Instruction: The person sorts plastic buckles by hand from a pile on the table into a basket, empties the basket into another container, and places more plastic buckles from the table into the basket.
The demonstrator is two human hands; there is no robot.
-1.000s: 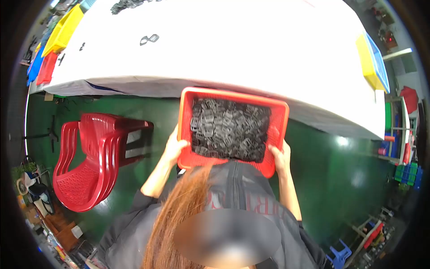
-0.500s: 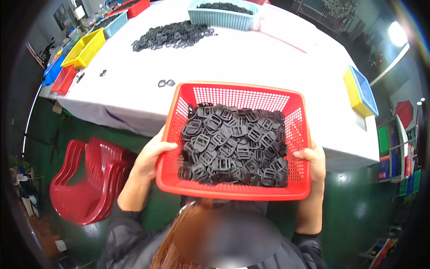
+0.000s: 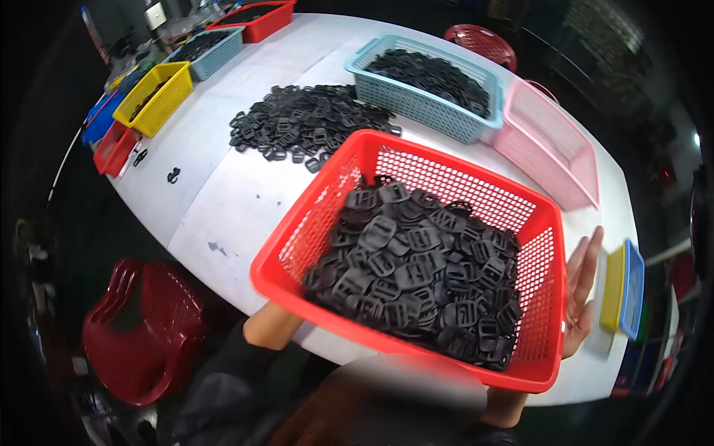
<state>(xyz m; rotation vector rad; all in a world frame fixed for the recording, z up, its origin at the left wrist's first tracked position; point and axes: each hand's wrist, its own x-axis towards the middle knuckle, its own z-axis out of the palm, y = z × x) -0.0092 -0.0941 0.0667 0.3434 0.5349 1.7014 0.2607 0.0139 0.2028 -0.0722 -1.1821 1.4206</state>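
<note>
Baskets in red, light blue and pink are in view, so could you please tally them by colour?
Red: 3 (large basket, rear basket, small basket)
Light blue: 2 (left basket, right basket)
Pink: 1 (pink basket)
Total: 6

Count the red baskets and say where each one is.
3: the large basket at the front, a small basket at the left edge of the table, and a far basket at its upper-left end. Others may be hidden.
</note>
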